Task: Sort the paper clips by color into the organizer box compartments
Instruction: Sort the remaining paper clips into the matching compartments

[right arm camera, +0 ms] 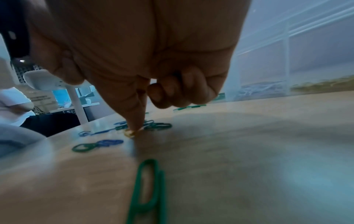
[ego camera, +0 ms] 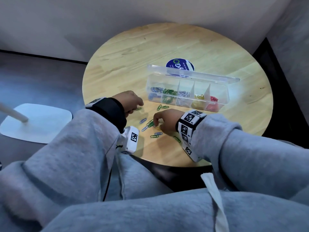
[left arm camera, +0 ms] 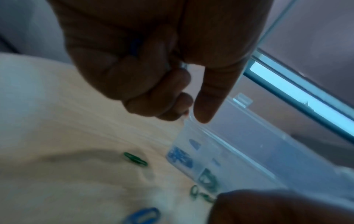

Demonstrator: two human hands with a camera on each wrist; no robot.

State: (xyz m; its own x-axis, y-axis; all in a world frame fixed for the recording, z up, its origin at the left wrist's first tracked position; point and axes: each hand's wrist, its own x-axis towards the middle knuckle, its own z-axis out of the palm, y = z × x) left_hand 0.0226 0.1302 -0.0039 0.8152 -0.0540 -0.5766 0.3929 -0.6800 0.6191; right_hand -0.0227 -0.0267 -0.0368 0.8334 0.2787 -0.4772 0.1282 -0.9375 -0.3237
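A round wooden table (ego camera: 167,47) carries the organizer box (ego camera: 217,104) near centre, a sticker (ego camera: 179,64) behind, and loose clips (ego camera: 151,123), apparently green and blue, toward the near edge.

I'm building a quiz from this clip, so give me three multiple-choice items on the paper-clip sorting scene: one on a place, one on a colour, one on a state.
1. Where do the red clips lie in the organizer box?
A. rightmost compartment
B. middle compartment
C. leftmost compartment

2. What colour is the clip under the right hand?
A. red
B. yellow
C. white

3. How is the box's lid?
A. shut
B. lying apart on the floor
C. open, standing behind the compartments

Key: 1 A, red shows only at the right end. 2 B, the right wrist view shows a yellow clip at the fingertip. 3 C, the clear lid rises behind the open compartments.
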